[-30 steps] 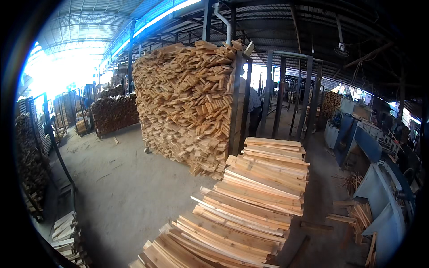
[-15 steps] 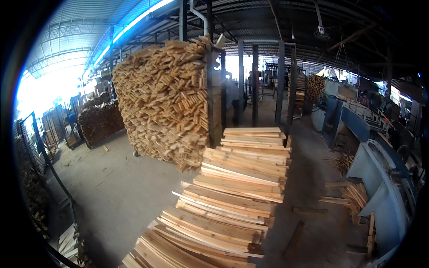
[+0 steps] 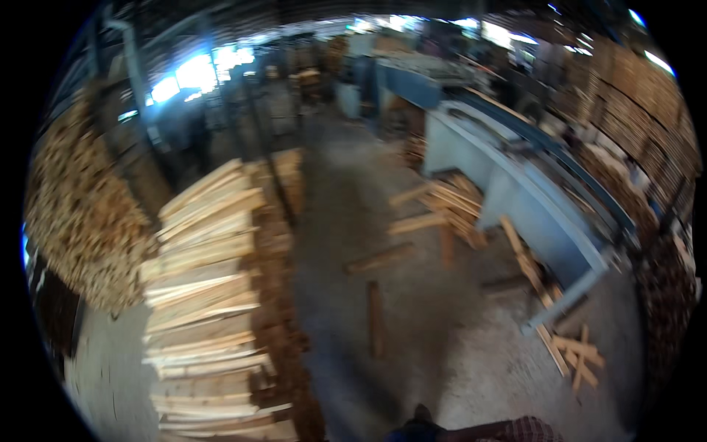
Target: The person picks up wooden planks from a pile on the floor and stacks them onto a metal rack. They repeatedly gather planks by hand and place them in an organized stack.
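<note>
A checked sleeve [image 3: 535, 428] comes in at the lower edge, right of the middle. From it my right arm [image 3: 471, 433] reaches left along the rim, blurred and partly cut off, so the fingers cannot be made out. Just left of it a dark shoe tip [image 3: 421, 412] shows above the floor. My left hand is outside the picture. Nearest on the left runs a long stack of sawn wooden boards [image 3: 202, 324], laid crosswise in layers, with no hand on it.
A blue-grey machine [image 3: 508, 184] stretches along the right. Loose boards [image 3: 449, 206] lie against its base, and more wood pieces [image 3: 582, 357] lie near its close end. Single planks [image 3: 375, 317] lie on the concrete floor. A tall woodpile [image 3: 81, 214] stands far left.
The view has swung right and down, so the board stack and woodpile have shifted left. The machine has come toward the middle. My sleeve and a shoe tip have entered at the bottom.
</note>
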A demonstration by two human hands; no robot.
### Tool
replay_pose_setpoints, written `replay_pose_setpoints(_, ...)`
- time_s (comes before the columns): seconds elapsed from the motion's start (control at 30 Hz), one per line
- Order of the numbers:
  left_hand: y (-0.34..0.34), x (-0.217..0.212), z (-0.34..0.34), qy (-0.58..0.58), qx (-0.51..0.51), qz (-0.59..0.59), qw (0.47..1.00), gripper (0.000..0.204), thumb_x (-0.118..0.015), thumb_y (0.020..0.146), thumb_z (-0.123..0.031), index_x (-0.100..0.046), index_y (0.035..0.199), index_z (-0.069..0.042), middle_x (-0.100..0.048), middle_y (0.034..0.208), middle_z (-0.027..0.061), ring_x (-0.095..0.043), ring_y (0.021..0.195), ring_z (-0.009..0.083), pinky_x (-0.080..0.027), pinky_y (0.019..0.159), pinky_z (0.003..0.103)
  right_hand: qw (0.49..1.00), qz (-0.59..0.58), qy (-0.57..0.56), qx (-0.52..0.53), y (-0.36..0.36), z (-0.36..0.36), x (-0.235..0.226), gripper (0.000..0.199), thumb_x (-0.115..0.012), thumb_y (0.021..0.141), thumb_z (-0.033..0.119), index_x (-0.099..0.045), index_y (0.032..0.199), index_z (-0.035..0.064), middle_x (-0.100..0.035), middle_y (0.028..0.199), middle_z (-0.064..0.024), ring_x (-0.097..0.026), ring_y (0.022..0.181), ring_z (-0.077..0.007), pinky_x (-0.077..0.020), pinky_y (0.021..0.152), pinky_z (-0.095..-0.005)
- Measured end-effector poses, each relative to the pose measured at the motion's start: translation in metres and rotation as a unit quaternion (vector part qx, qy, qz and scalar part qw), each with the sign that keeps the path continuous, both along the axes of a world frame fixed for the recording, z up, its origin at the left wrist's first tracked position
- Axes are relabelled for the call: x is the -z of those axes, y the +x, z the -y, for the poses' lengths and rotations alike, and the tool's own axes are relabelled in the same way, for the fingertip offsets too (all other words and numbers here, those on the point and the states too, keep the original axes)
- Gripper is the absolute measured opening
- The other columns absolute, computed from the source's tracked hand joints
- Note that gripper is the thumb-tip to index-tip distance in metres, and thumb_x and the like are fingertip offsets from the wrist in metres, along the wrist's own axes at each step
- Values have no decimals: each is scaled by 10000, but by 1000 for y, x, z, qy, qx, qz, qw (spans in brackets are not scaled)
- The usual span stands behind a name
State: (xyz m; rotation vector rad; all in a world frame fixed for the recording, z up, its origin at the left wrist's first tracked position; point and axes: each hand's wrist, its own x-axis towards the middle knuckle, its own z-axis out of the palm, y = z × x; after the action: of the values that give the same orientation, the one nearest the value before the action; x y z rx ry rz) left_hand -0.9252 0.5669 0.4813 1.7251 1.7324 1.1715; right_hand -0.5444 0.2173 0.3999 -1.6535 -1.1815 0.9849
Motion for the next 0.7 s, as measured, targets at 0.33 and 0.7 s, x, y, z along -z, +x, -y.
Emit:
replay_pose_setpoints(0.33, 423, -13, 184, -232, 504, 62, 829, 261, -554, 905, -16, -579, 1158, 44, -626, 1123, 136, -607, 987, 200, -484, 900, 311, 983, 154, 16, 94, 152, 126, -42, 235, -534, 870, 312, -571, 771, 102, -550, 785, -109, -558, 731, -254, -475, 644, -403)
replay_pose_setpoints(0.7, 652, 174, 168, -453, 569, 65, 684, 243, -547, 900, -108, -602, 1118, -16, -636, 1029, 125, -588, 965, 201, -476, 827, 307, 861, -136, -322, 370, 318, 162, -133, 519, -582, 862, 496, -611, 1150, 65, -637, 1107, -167, -600, 1014, -318, -467, 894, -391)
